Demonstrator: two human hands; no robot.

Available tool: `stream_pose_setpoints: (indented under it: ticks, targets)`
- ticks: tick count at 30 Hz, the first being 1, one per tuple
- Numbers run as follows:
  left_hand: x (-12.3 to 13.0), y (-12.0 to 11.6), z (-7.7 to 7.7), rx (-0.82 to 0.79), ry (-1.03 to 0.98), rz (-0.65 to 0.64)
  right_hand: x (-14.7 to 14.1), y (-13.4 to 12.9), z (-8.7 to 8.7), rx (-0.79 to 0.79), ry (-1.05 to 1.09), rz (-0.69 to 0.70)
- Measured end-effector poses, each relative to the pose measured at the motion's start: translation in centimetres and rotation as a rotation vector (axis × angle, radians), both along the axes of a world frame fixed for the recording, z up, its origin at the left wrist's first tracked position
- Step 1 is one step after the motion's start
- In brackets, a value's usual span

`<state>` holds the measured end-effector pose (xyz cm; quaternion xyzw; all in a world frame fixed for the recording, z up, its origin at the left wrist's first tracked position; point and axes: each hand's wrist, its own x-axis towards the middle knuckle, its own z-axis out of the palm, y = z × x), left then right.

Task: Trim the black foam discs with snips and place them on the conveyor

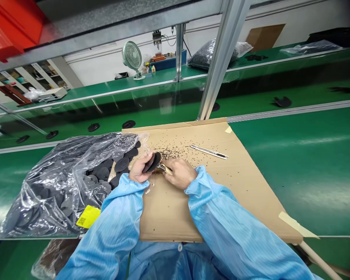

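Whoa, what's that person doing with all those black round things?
The person's left hand holds black discs, while the right hand holds a beige-handled tool close up to them. Little black bits are scattered over the cardboard, where a slim silver tool also lies. More discs are in the clear plastic bag on the left.

Light-blue garment point(157, 262), fine stripes. Long loose sleeves point(236, 216), wrinkled; gathered cuffs point(196, 179). Pale round button point(180, 246) in front. Bare hands point(179, 173).
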<state>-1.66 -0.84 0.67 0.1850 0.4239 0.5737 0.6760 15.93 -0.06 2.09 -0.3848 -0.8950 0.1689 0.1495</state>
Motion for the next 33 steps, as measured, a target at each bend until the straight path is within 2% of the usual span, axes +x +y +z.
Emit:
stream_pose_setpoints:
  ticks: [5, 10, 12, 16, 20, 24, 33]
  targets:
    - [-0.1, 0.1, -0.8, 0.053, 0.082, 0.003, 0.2, 0.2, 0.3, 0.000, -0.095, -0.004]
    - [-0.1, 0.2, -1.0, 0.028, 0.084, 0.013, 0.2, 0.1, 0.3, -0.012, -0.124, -0.015]
    - [-0.1, 0.2, -0.7, -0.003, 0.016, 0.002, 0.0, 0.0, 0.0, -0.047, -0.034, -0.012]
    - [-0.3, -0.2, -0.1, 0.002, -0.286, -0.070, -0.4, 0.1, -0.8, -0.140, 0.302, -0.008]
    - [-0.5, -0.9, 0.2, 0.074, -0.400, -0.077, -0.6, 0.5, -1.6, -0.137, 0.574, -0.128]
    - [-0.6, -1.2, 0.0, 0.093, -0.432, -0.045, -0.5, 0.8, -1.9, -0.108, 0.626, -0.196]
    - [-0.5, -1.3, -0.1, 0.065, -0.454, -0.112, -0.8, 0.8, -2.6, -0.047, 0.594, -0.211]
